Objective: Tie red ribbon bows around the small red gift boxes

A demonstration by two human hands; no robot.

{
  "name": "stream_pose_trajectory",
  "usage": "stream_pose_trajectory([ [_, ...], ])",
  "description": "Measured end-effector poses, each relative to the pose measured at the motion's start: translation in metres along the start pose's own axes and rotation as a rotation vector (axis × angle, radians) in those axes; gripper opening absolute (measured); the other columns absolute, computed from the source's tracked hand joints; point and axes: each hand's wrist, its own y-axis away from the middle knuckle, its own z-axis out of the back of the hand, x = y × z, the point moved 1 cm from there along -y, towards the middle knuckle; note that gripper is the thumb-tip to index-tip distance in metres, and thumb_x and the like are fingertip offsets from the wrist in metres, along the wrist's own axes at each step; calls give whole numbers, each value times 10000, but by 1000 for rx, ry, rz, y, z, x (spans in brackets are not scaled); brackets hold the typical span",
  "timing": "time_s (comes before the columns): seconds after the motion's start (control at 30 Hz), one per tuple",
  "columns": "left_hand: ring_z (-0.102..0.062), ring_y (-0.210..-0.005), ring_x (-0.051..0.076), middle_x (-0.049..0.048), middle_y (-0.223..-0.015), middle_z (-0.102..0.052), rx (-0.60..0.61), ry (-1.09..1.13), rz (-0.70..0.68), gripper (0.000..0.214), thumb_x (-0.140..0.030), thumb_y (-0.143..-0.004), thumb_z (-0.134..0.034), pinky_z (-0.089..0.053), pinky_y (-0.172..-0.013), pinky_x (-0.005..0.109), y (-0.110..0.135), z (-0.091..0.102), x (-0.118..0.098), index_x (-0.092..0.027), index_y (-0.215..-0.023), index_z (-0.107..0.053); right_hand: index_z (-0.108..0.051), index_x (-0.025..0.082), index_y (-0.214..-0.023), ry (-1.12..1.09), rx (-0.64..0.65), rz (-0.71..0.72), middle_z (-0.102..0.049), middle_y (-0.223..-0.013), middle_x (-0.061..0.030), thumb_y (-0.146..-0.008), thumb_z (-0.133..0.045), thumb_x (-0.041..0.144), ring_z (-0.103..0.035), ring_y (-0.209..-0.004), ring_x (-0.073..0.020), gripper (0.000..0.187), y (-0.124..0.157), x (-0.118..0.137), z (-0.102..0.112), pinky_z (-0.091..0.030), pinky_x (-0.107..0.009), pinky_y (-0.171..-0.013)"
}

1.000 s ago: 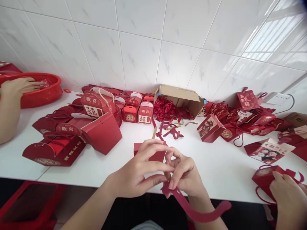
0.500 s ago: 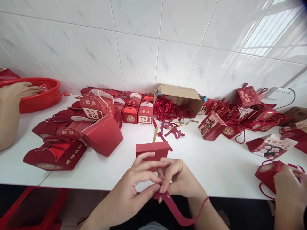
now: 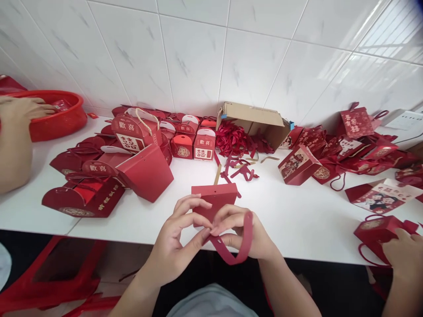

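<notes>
Both of my hands meet over the table's front edge, pinching one end of a flat dark-red strap [image 3: 228, 256]. My left hand [image 3: 180, 240] is closed on it between thumb and index finger, its other fingers spread loosely. Thumb and fingers of my right hand [image 3: 243, 229] pinch the same end. From there the strap hangs in a loop and curls up in front of my right hand. Just behind my fingers stands a plain red gift box [image 3: 216, 200] with a small hole near its top edge. My hands partly cover the box.
Finished-looking red boxes [image 3: 86, 193] crowd the left. An open cardboard box [image 3: 253, 114] spills red ribbons at the wall, with loose straps [image 3: 243, 169] before it. More boxes [image 3: 299, 165] lie right. Another person's hand [image 3: 35, 108] is in a red basin [image 3: 66, 119]; a hand [image 3: 403, 253] holds a box at right.
My hands have risen slightly in view, and the strap's loose end has swung up into a curl by my right hand. The whole view has shifted a little.
</notes>
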Motion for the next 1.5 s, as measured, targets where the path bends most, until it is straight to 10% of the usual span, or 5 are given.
stream_pose_trajectory([
  [0.3,-441,-1194,289,86,-1140,-558,135,-165,-319,145,-173,-830,-579,-366,-1036,498,-1,11,-8,-270,-866,-680,-740,224,-735,-114,42,68,-633,-734,-21,-794,-731,289,-617,-627,-114,89,1,-2,-12,-534,-250,-627],
  [0.5,-442,-1171,274,77,-1152,-504,91,-155,-333,195,-93,-804,-572,-392,-1010,464,3,7,-10,-263,-875,-637,-764,246,-778,-140,-21,62,-648,-731,-20,-753,-770,240,-647,-644,-133,26,4,-5,-15,-552,-257,-609],
  [0.7,-407,-1131,246,57,-1056,-437,-239,-192,-374,223,-54,-784,-565,-326,-1051,491,7,-10,-6,-254,-858,-629,-762,285,-919,3,-162,210,-679,-801,-31,-823,-693,159,-671,-722,-146,173,10,4,-16,-569,-268,-658],
  [1.07,-455,-1089,263,45,-1016,-594,-6,-385,-334,85,-233,-732,-758,-369,-956,407,-1,5,-30,-268,-755,-684,-710,286,-1066,599,-232,229,-666,-858,-48,-837,-619,47,-661,-739,-148,343,22,29,-10,-557,-246,-613],
  [1.5,-571,-731,138,13,-785,-614,-97,-228,-416,193,-49,-744,-730,-466,-697,315,-4,-12,-19,-208,-850,-705,-724,235,-1008,561,-309,134,-653,-811,-34,-812,-647,42,-645,-703,-126,285,30,33,-16,-539,-228,-612],
])
